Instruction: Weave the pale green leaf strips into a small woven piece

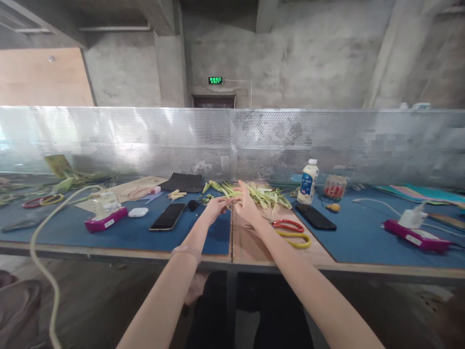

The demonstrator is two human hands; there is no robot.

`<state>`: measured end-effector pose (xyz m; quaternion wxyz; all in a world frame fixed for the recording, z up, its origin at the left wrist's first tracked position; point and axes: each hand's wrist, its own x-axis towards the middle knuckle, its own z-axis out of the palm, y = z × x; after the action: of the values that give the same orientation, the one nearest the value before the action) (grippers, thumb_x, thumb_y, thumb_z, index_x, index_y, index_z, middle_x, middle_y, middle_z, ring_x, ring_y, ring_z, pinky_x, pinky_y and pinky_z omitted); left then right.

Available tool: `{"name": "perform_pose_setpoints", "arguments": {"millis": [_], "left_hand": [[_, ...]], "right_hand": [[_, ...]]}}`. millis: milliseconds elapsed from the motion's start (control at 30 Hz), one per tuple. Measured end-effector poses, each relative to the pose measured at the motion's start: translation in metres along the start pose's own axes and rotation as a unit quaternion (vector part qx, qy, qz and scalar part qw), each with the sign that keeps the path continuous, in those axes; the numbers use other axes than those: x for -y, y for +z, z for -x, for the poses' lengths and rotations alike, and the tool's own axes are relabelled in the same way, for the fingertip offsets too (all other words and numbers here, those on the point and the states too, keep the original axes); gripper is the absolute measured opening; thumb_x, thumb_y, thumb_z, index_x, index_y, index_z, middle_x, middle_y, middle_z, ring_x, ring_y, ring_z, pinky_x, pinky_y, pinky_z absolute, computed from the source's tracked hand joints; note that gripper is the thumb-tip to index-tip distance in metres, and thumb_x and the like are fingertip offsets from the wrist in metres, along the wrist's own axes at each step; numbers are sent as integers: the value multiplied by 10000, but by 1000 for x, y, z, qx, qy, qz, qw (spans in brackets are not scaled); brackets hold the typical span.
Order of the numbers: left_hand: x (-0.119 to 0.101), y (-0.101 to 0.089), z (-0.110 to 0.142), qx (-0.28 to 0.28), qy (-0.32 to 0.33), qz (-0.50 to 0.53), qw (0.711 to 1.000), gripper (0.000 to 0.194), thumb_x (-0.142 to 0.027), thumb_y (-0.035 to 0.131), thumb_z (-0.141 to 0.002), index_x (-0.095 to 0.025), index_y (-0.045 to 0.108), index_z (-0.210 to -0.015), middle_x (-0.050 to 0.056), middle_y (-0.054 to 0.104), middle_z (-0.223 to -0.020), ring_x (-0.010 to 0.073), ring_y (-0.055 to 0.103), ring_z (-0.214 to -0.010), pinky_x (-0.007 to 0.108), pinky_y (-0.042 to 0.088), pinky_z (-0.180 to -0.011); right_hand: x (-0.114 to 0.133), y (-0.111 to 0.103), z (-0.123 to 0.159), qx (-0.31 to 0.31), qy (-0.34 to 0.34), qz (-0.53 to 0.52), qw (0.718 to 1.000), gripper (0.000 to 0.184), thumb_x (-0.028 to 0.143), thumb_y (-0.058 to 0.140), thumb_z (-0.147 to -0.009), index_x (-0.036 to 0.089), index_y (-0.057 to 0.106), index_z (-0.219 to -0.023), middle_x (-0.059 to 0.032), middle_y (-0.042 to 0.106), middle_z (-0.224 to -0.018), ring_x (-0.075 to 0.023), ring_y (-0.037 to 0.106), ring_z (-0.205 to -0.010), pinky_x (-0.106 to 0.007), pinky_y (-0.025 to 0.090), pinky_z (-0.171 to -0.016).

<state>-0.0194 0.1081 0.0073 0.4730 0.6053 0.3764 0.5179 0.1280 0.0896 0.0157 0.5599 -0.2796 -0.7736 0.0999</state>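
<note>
Both my arms reach out over the workbench. My left hand is curled, its fingers pinched on a thin green leaf strip. My right hand sits just beside it, fingers partly spread and pointing up, touching the same strip at the edge of a pile of green leaf strips. The pile lies on a brown cardboard sheet. I wear a bracelet on my left wrist.
Red-handled scissors and yellow-handled scissors lie right of my hands. A black phone is to the left, another phone and a white bottle to the right. A perforated metal screen backs the bench.
</note>
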Motion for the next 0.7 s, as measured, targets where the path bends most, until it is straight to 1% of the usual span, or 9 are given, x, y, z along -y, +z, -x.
{"name": "perform_pose_setpoints", "arguments": {"millis": [67,167,233,300,400,500,533,600,700], "left_hand": [[-1,0,0,-1,-7,35,999,264,-356,701,-598,-132,646,-728,-8,519,-623,63,430,-522,189,324,-480],[-2,1,0,-13,-19,56,998,247,-321,711,-583,-125,643,-715,-10,531,-618,58,427,-510,189,308,-468],[-3,2,1,-11,-21,55,998,255,-319,712,-583,-121,645,-728,-5,546,-630,59,438,-516,188,305,-467],[-5,3,3,-9,-21,51,998,263,-325,714,-583,-122,643,-735,-2,554,-639,60,446,-523,186,307,-468],[-8,4,5,-16,-24,39,999,262,-330,712,-588,-124,640,-734,2,554,-635,66,462,-539,179,312,-465],[-9,5,6,-18,-22,15,999,289,-349,714,-587,-123,638,-750,9,562,-636,74,469,-547,180,318,-465],[-9,5,6,-13,-20,6,1000,298,-360,711,-589,-124,638,-755,11,568,-644,75,469,-550,181,323,-470],[-9,6,7,2,-10,-13,1000,303,-378,701,-599,-128,639,-759,12,579,-664,76,468,-556,186,333,-483],[-9,7,8,22,7,-29,999,285,-372,690,-610,-134,646,-760,3,579,-667,75,462,-558,192,345,-502]], "right_hand": [[-2,-2,-1,-26,1,15,1000,782,2,386,-648,204,175,-1372,-90,509,-1136,-147,580,-835,-335,485,-792],[-4,-7,-2,-50,-12,95,994,705,9,390,-656,175,279,-1332,-77,566,-1064,-179,541,-898,-372,431,-868],[-4,-10,-2,-25,-23,159,987,656,6,396,-651,180,365,-1283,-58,611,-1026,-208,510,-968,-406,369,-923],[-3,-11,-1,3,-24,208,978,603,10,403,-657,182,428,-1234,-47,642,-982,-227,495,-995,-415,339,-931],[-3,-7,-1,-18,0,251,968,418,65,429,-715,155,517,-1114,-71,652,-914,-235,520,-941,-392,353,-889],[-7,-2,0,-49,34,283,957,168,172,453,-787,187,603,-861,-71,646,-800,-226,540,-839,-379,361,-847],[-9,-1,1,-50,42,288,956,158,207,454,-805,202,610,-776,-63,641,-752,-223,539,-820,-380,355,-844],[-15,1,1,-48,63,272,959,233,272,457,-827,218,607,-658,-53,629,-680,-224,533,-827,-391,338,-855],[-25,2,-1,-65,120,189,972,289,353,462,-829,223,625,-629,-48,637,-696,-225,532,-868,-396,342,-857]]}}
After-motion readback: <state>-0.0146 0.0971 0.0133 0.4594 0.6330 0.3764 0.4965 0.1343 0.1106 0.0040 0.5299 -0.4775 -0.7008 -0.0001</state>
